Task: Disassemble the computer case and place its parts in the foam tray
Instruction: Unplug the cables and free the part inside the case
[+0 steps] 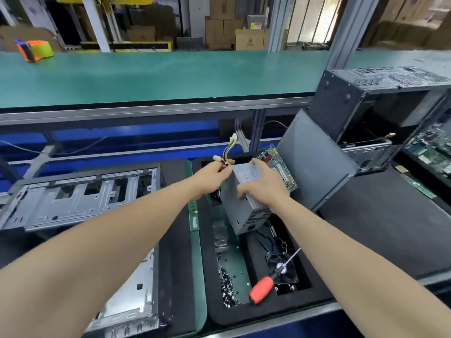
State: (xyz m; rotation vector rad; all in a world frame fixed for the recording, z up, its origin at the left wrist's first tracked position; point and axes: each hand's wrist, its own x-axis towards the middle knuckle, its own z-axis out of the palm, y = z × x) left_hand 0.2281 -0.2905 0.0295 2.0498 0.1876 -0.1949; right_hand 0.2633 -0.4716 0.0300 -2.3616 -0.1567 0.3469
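Both hands hold a grey power supply (244, 211) tilted over the black foam tray (258, 313). I cannot tell whether its lower, vented end touches the tray. The right hand (264, 187) is clamped on the box, fingers over the far top edge and thumb on the near side. The left hand (212, 174) is curled round the bundle of coloured cables (230, 148) where it leaves the box, and the white plugs stick up beyond the fingers. In the tray, a red-handled screwdriver (262, 287) lies across a small black fan (284, 270), with a heap of screws (228, 286) just left of it. A green circuit board (277, 162) stands at the tray's far end beside a leaning grey panel (314, 164). The stripped metal case (80, 198) lies to the left of the tray.
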